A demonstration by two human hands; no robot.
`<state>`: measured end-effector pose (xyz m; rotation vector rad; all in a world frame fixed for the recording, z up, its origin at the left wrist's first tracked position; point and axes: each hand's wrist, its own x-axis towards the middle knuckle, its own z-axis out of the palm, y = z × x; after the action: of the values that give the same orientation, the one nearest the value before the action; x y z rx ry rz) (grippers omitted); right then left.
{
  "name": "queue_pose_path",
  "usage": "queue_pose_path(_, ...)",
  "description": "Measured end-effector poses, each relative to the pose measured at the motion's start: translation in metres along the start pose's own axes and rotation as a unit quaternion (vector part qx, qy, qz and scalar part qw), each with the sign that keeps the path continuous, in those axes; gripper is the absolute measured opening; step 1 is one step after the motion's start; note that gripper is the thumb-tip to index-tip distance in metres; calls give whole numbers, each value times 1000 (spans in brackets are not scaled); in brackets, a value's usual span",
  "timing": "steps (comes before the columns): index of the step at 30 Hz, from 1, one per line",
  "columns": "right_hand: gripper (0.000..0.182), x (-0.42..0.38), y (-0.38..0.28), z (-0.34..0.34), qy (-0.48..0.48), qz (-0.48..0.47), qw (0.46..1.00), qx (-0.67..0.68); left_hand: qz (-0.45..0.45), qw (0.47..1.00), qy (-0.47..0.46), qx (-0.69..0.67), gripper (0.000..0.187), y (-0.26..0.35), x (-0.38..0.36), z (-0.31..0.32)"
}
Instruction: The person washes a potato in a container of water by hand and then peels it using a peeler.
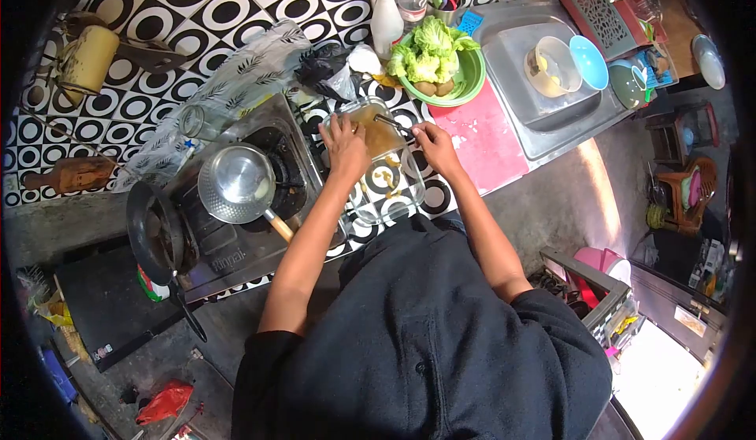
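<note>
A clear rectangular container (416,179) lies on the patterned counter in front of me, with small brown pieces (386,179) in its near part. At its far end is a flat brownish area (379,138). My left hand (346,150) rests over the left side of that area, fingers spread. From the right, my right hand (436,149) pinches a thin dark-handled utensil (394,125), which points left over the brown area; its working end is too small to make out. Just beyond stands a green bowl (466,84) with leafy lettuce (435,50) and brown round items.
Left is a gas stove (236,255) with a wooden-handled saucepan (236,184) and a black frying pan (153,231). On the right are a pink cutting board (484,145) and a metal sink (504,62) holding a plastic tub (553,68). A white bottle (386,23) stands behind.
</note>
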<state>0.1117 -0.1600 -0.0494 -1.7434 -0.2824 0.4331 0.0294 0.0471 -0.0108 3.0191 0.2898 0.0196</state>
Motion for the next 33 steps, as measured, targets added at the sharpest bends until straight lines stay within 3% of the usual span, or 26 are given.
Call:
queue_pose_path(14,23,3,-4,-4,-6,6,1000,29,-87,989,-26,-119,46,-11,11,2)
queue_pose_path(23,21,7,-2,1,-57,23,998,34,-126,964,52,-229,49,-14,9,20)
queue_pose_path(26,21,13,7,7,-71,23,996,41,-148,927,109,-327,52,-16,-1,26)
queue_pose_path(28,20,16,0,9,-104,33,993,51,-199,886,94,-407,51,-18,-7,29)
queue_pose_path(33,23,28,-19,12,-199,78,971,108,-218,726,110,-643,40,-13,-24,20)
